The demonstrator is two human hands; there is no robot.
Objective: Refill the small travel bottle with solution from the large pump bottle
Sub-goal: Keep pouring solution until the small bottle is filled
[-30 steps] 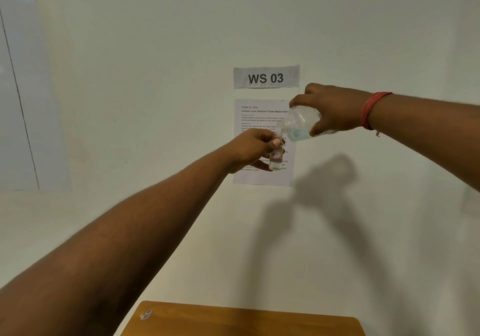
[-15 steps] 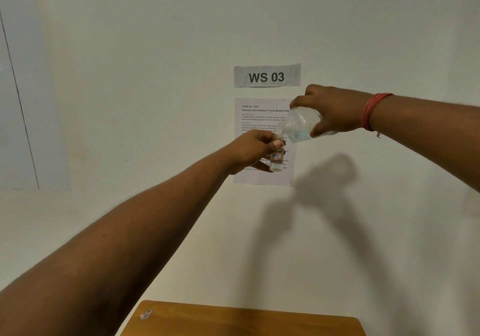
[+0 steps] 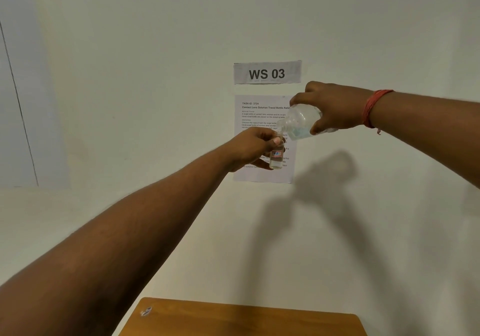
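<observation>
The wall (image 3: pixel 155 102) filled most of your view, pale and plain, with a dark vertical seam near its left edge; a shadow of your arms fell on it lower right. Only the far edge of the wooden table (image 3: pixel 246 320) showed at the bottom, the rest cut off; a small pale sticker lay near its left corner, too small to read.

Your forearms were cut by the frame edges. A printed instruction sheet (image 3: pixel 259 117) hung on the wall under a "WS 03" label (image 3: pixel 267 73); your hands and both bottles covered its middle lines, and the small print was not legible.

Your right hand (image 3: pixel 335 109), a red thread band (image 3: pixel 374 107) at the wrist, gripped the large bottle (image 3: pixel 298 122) with fingers curled round its body. The bottle was tilted neck-down to the left, clear liquid pooled low inside; no pump head could be made out. Your left hand (image 3: pixel 254 148) held the small travel bottle (image 3: pixel 276 157) upright, fingers wrapped about its upper part, which hid its mouth. The large bottle's neck stood just above it; contact could not be judged. Both were held in the air, well above the table.
</observation>
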